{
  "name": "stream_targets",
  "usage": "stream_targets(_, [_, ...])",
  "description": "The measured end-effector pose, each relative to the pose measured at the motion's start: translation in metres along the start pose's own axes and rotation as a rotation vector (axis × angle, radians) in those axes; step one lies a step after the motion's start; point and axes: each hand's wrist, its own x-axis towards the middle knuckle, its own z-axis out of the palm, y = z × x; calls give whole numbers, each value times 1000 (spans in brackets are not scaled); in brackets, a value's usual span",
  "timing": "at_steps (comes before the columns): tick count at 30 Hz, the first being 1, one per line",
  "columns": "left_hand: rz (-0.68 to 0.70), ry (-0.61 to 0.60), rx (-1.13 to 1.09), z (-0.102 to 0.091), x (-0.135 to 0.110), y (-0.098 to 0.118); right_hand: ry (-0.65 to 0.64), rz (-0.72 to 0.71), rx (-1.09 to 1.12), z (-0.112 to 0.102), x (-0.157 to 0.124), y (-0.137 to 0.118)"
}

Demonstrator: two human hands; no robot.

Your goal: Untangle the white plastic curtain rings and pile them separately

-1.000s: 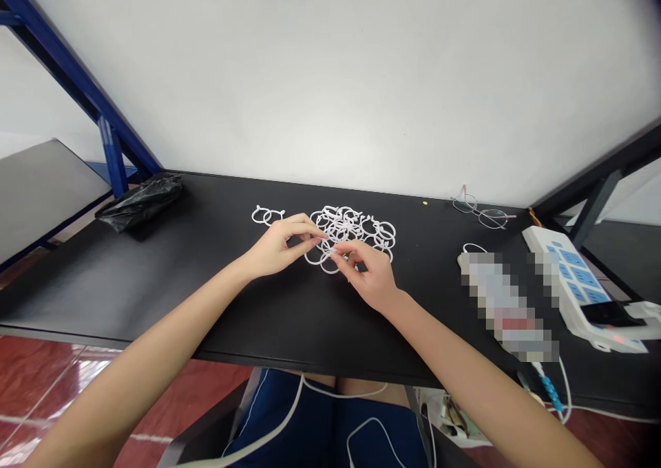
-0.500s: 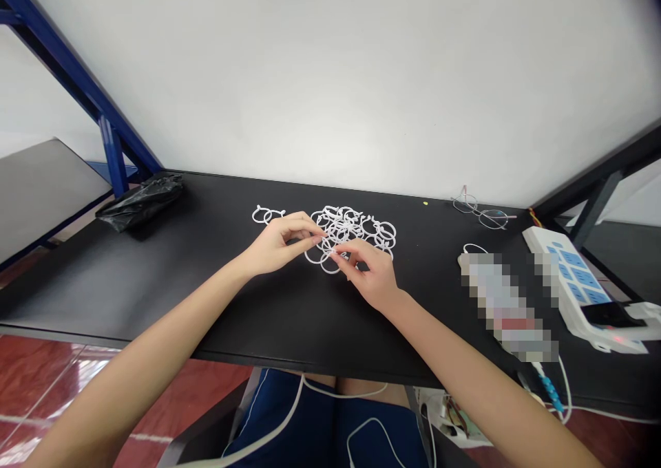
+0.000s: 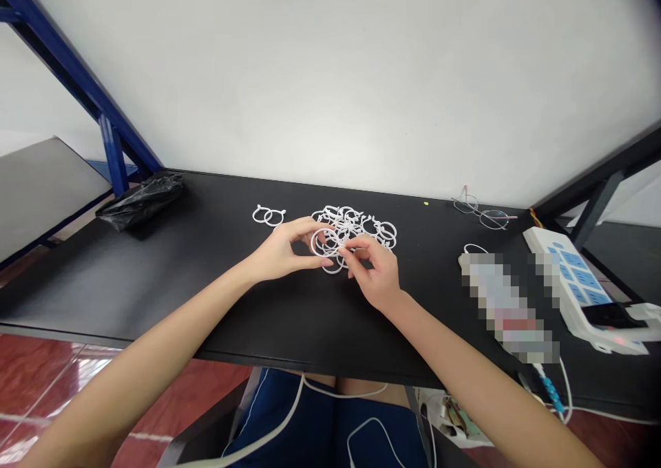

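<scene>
A white open-ended ring (image 3: 313, 243) is raised in front of a pile of similar white rings (image 3: 345, 213). My right hand (image 3: 376, 270) pinches its right edge between thumb and fingertips. Around the ring's left side is my left hand (image 3: 283, 251), its thumb and fingers spread apart; whether they touch the ring I cannot tell. Two overlapping white rings (image 3: 279, 212) lie on the black table (image 3: 217, 268), left of the pile. My hands hide part of the pile.
A black plastic bag (image 3: 142, 203) lies at the far left. Eyeglasses (image 3: 493, 219) rest near the wall at right. Closer on that side are a blurred-out object (image 3: 509, 306), a white power strip (image 3: 573, 275) and cables. White cords cross my lap.
My left fingers have spread from a pinch, and the thumb has dropped lower. The ring now shows between both hands. My right hand has shifted slightly right.
</scene>
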Motion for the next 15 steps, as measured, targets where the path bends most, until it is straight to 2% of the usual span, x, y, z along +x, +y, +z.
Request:
stream_targets(10, [28,37,32,-2,0,-1,10,41,26,0,2,-3])
stream_targets(15, [51,71,110,-3,0,-1,23,11,-1,-1,2,-1])
